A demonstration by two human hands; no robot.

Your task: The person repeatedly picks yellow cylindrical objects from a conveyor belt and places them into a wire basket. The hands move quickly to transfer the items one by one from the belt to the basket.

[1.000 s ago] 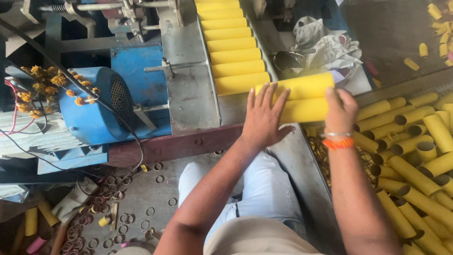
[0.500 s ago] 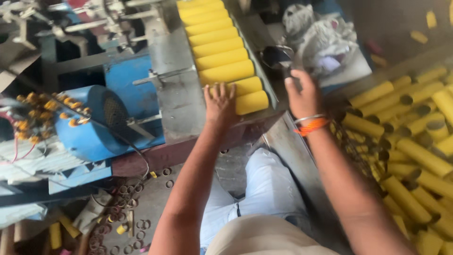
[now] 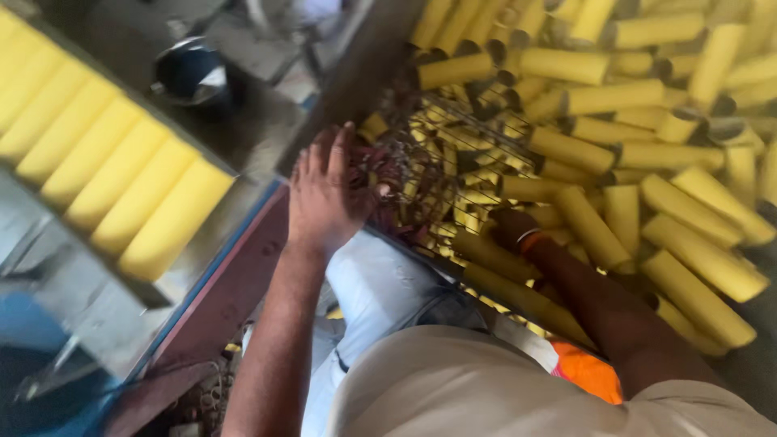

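While our left hand (image 3: pixel 328 190) is resting spread and flat on the wire basket rim (image 3: pixel 421 162), our right hand (image 3: pixel 508 226) is lying nearer the yellow tubes (image 3: pixel 583 154) heaped rightward, axes mixed, grip hidden.

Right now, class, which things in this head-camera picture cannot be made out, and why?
- Right hand: head view, buried among yellow tubes; grip hidden.
- Left hand: fingertips blurred at the wire basket.
- Dark round object: too blurred to identify.
- Tube row: cut off at left edge.
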